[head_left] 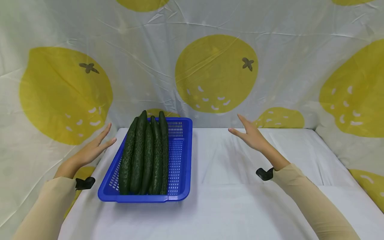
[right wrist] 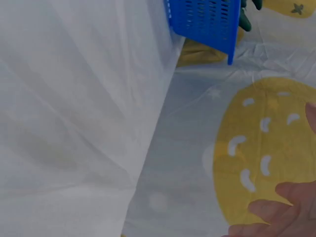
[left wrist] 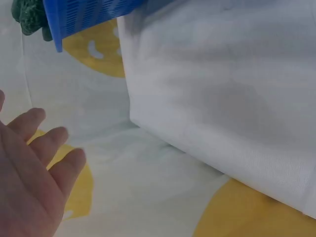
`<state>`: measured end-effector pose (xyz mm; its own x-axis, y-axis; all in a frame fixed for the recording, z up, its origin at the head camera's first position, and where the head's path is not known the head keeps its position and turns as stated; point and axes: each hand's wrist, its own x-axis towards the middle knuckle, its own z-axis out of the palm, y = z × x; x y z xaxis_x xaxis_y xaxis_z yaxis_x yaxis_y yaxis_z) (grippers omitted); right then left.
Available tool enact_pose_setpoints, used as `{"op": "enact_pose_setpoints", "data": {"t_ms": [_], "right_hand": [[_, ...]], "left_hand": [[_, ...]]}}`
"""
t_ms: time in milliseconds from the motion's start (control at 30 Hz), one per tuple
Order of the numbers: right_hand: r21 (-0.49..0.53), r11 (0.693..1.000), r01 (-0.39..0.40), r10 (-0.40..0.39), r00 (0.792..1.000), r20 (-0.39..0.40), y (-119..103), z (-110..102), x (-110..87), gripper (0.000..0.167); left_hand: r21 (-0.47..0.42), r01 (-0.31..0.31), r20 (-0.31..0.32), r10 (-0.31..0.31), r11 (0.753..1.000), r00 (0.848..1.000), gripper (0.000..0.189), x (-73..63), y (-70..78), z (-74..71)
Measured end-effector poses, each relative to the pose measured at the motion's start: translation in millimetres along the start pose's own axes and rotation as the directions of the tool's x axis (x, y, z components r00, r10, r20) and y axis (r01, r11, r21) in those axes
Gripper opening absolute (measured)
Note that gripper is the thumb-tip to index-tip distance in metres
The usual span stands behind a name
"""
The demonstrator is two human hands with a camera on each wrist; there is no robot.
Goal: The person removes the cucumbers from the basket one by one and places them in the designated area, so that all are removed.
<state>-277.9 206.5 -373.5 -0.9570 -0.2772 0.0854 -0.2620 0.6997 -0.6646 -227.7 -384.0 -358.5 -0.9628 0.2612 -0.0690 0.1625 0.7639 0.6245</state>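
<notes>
Several dark green cucumbers (head_left: 144,156) lie lengthwise, side by side, in the left part of a blue plastic basket (head_left: 186,160), their far tips poking over its back rim. Left of the basket, my left hand (head_left: 90,150) is held up with fingers extended and nothing in it. My right hand (head_left: 252,136) hovers over the right half of the table, thumb spread from the straight fingers, also holding nothing. In the left wrist view the basket's corner (left wrist: 94,17) shows at the top, apart from the hand. The right wrist view catches the basket's side (right wrist: 205,22) and a cucumber tip.
A white cloth covers the table (head_left: 222,200). Behind and at both sides hangs a pale curtain (head_left: 144,66) printed with big yellow lemons. Each wrist carries a black strap mount (head_left: 265,174) at the beige sleeve's cuff.
</notes>
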Motion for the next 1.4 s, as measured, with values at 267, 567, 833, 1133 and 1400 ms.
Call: {"op": "enact_pose_setpoints", "data": {"t_ms": [267,567,833,1133,1400], "right_hand": [[0.181,0.983,0.01,-0.009,1.0,-0.003,-28.4,-3.1,5.0,0.084],[0.447,0.894,0.022,-0.027,1.0,0.005,-65.3,-4.7,16.5,0.071],[0.669,0.744,0.006,-0.029,0.999,0.022,-94.4,5.0,29.7,0.063],[0.78,0.626,-0.024,-0.035,0.998,0.059,-122.8,23.2,42.3,0.058],[0.835,0.543,-0.091,-0.023,0.992,0.123,-143.8,48.4,52.5,0.054]], "left_hand": [[-0.157,-0.043,0.097,0.059,0.987,0.994,0.073,-4.9,7.3,2.4],[-0.333,-0.028,0.135,0.077,0.942,0.988,0.067,-18.4,10.0,9.7],[-0.401,-0.044,0.131,0.104,0.915,0.986,0.064,-27.1,3.2,17.5],[-0.429,0.013,0.155,0.059,0.903,0.986,0.066,-32.0,-9.0,36.4],[-0.504,0.02,0.188,0.087,0.863,0.978,0.064,-31.4,-13.8,43.7]]}}
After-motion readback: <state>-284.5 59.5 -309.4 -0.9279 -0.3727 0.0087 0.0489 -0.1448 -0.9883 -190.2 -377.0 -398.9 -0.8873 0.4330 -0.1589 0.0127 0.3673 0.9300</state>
